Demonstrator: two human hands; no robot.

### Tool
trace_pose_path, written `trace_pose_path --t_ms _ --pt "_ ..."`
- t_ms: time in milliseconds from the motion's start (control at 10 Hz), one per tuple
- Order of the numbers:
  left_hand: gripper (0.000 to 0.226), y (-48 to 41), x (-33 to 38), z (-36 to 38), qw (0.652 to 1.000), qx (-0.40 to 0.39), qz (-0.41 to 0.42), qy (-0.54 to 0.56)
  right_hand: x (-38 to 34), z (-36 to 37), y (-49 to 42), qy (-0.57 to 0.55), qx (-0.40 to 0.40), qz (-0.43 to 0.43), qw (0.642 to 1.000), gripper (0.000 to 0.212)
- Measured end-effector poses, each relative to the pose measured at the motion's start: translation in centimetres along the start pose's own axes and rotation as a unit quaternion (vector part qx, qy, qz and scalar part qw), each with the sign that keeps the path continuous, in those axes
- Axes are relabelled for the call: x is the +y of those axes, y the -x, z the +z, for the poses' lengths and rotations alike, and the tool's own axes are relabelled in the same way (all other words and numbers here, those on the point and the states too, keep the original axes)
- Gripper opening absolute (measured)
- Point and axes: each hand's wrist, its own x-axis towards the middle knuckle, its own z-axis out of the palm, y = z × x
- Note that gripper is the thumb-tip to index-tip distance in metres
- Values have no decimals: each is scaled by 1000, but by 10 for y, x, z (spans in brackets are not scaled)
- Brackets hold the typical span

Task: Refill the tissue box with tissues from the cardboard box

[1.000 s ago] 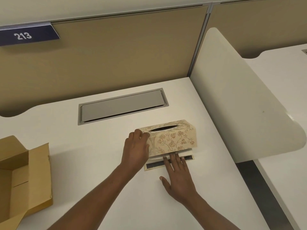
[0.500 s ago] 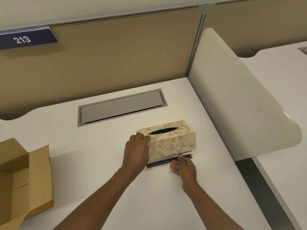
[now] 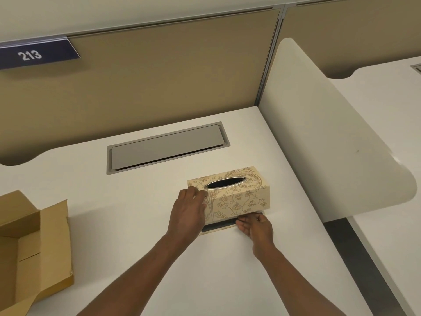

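A beige floral tissue box [image 3: 239,197] with a dark oval slot on top stands on the white desk [image 3: 136,213]. Its near side is lifted off a flat base plate [image 3: 216,229] that lies under it. My left hand [image 3: 188,213] grips the box's left end. My right hand [image 3: 256,225] has its fingertips at the gap between the box's lower front edge and the base. No tissue shows in the slot. An open brown cardboard box [image 3: 29,252] sits at the desk's left edge; I see no tissues in its visible part.
A grey cable-tray lid [image 3: 167,148] is set into the desk behind the tissue box. A cream side divider [image 3: 330,144] rises on the right, with a neighbouring desk [image 3: 387,156] past it. A tan partition [image 3: 159,76] with a "213" sign [image 3: 34,54] stands behind.
My right hand has gone from lying flat on the desk to curling its fingers at the box's lower front edge. The box's tilt has lessened. My left hand stays on the left end.
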Motion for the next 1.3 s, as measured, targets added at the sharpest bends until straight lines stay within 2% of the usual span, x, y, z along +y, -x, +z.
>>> trace_pose_path --t_ms 200,300,500,600,800,1100,1200,1300 --pt "31 14 0 6 1000 -9 15 2 3 -10 1 -46 -11 28 998 15" --pt "30 23 0 12 1000 -15 26 7 5 -19 -2 -56 26 33 998 24" --pt "30 37 0 23 998 -37 41 -15 -5 -37 -3 -44 98 2 994 30" --pt "26 43 -1 28 996 -53 59 -49 -11 -46 -3 28 130 -55 990 36" --pt "29 45 0 33 994 -40 64 -76 -18 -48 8 223 101 -152 958 32" --pt "35 50 -1 28 993 -53 61 -88 -29 -45 23 275 104 -153 943 39" --pt "45 62 -12 25 995 -42 63 -66 -28 -45 33 294 119 -180 931 41" --pt "53 80 -28 19 999 -22 22 -39 -21 -40 54 317 120 -229 912 43"
